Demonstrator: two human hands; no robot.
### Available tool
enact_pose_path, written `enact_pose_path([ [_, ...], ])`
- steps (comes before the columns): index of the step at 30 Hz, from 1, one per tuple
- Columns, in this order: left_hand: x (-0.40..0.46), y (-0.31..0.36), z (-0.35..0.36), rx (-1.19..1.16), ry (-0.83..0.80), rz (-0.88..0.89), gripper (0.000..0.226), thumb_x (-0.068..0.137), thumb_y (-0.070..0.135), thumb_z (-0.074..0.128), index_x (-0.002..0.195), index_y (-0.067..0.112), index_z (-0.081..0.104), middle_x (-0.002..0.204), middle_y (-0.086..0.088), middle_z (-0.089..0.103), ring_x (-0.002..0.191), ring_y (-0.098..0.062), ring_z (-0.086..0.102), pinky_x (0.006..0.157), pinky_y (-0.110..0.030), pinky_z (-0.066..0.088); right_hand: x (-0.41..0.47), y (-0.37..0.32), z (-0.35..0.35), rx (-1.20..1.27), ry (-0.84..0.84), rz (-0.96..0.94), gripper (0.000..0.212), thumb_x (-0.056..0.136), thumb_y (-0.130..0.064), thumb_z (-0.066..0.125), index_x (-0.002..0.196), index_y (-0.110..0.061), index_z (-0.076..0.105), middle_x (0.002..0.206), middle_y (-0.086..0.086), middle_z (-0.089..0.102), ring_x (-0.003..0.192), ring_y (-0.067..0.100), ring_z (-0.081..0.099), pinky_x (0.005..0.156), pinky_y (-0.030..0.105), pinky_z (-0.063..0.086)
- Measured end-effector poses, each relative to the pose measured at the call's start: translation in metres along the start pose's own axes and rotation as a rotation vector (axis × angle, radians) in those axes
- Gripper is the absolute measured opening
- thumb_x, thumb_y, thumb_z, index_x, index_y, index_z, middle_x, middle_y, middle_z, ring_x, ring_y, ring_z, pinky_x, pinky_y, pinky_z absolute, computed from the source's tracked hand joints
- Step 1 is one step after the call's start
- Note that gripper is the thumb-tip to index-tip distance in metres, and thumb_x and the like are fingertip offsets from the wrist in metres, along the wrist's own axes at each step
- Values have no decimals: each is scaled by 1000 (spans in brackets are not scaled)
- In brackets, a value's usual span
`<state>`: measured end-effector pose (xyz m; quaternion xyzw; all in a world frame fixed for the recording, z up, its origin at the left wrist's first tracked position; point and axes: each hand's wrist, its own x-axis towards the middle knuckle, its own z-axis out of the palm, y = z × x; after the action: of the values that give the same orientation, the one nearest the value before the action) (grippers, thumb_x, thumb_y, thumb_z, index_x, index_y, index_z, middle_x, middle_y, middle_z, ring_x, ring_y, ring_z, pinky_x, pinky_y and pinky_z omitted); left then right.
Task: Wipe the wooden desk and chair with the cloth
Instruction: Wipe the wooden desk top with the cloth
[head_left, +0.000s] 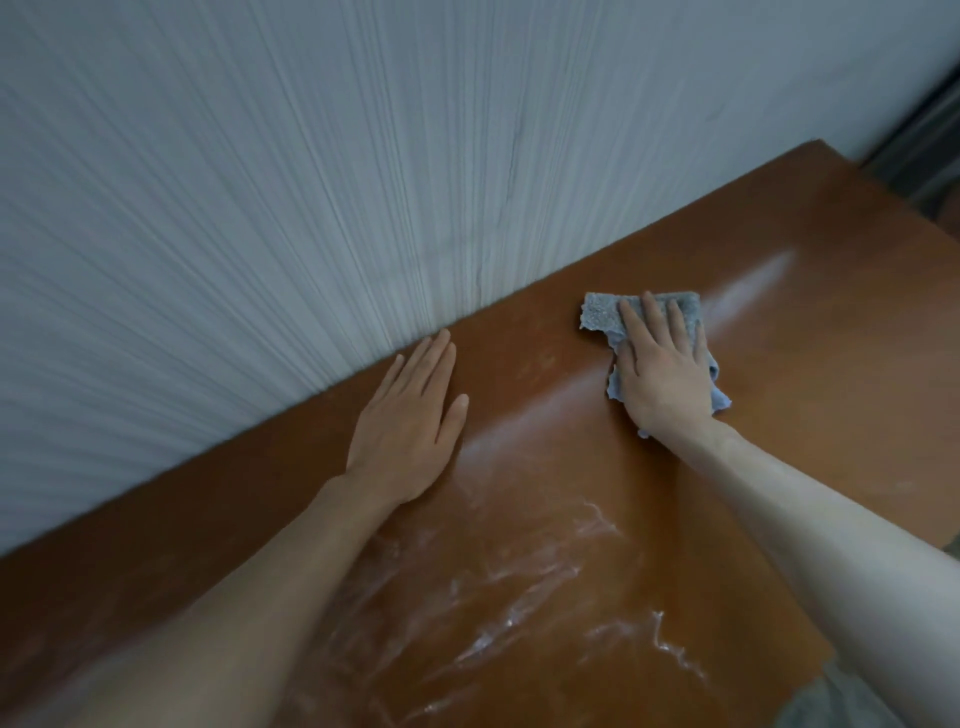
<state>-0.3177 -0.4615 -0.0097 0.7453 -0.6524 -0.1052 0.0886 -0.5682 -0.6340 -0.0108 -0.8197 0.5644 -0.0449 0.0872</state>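
Note:
A reddish-brown wooden desk (779, 415) fills the lower right of the head view, its top streaked with wet smears near me. A grey-blue cloth (602, 312) lies flat on the desk toward its far edge. My right hand (662, 369) presses on the cloth with straight fingers. My left hand (410, 431) rests flat on the bare desk top, close to the wall, fingers straight and holding nothing. No chair is in view.
A white ribbed wall (311, 182) runs along the desk's far edge. At the top right, past the desk's corner, a dark frame (924, 140) stands by the wall. The desk's right edge drops off at the lower right.

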Motion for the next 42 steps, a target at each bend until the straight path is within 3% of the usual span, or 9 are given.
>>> enact_pose_path([
  [14, -26, -33, 3, 77, -22, -2, 66, 109, 48, 6, 165, 15, 3, 174, 4, -4, 158, -7, -9, 131, -36, 2, 1, -78, 20, -69, -47, -245, 55, 109, -36, 24, 163, -26, 17, 172, 1, 10, 159, 26, 1, 128, 49, -2],
  [24, -25, -31, 5, 110, -9, -9, 64, 110, 45, 10, 164, 12, 10, 173, 1, 6, 159, -10, 1, 131, -38, 10, -45, -100, 29, -119, -140, -653, 56, 109, -47, 23, 163, -28, 19, 171, -1, 16, 159, 23, 5, 128, 52, 7],
  [31, -26, -33, 5, 85, -6, -6, 63, 110, 44, 12, 164, 12, 12, 173, 0, 6, 160, -11, 1, 131, -38, 10, 19, -44, 10, -87, -114, -308, 59, 108, -55, 17, 163, -34, 15, 171, -5, 12, 158, 19, 1, 128, 47, -3],
  [34, -25, -32, 5, 84, -6, -6, 63, 110, 44, 11, 164, 12, 13, 173, 0, 7, 160, -11, 2, 131, -38, 10, 31, -56, 13, -69, -107, -178, 59, 108, -51, 19, 163, -31, 16, 171, -3, 11, 158, 21, 1, 127, 49, -4],
  [38, -24, -32, 5, 88, -9, -16, 64, 109, 43, 9, 164, 12, 14, 173, 0, 8, 160, -12, 3, 131, -38, 9, 2, -110, 21, -107, -110, -279, 59, 108, -44, 22, 163, -23, 18, 171, 2, 11, 158, 28, 2, 127, 55, 1],
  [42, -23, -31, 3, 100, 6, -2, 61, 107, 36, 19, 162, 10, 26, 169, -6, 25, 158, -18, 19, 129, -40, 17, -50, -146, 25, -116, -167, -421, 58, 107, -40, 30, 163, -23, 21, 171, 2, 13, 158, 30, 7, 126, 57, 8],
])
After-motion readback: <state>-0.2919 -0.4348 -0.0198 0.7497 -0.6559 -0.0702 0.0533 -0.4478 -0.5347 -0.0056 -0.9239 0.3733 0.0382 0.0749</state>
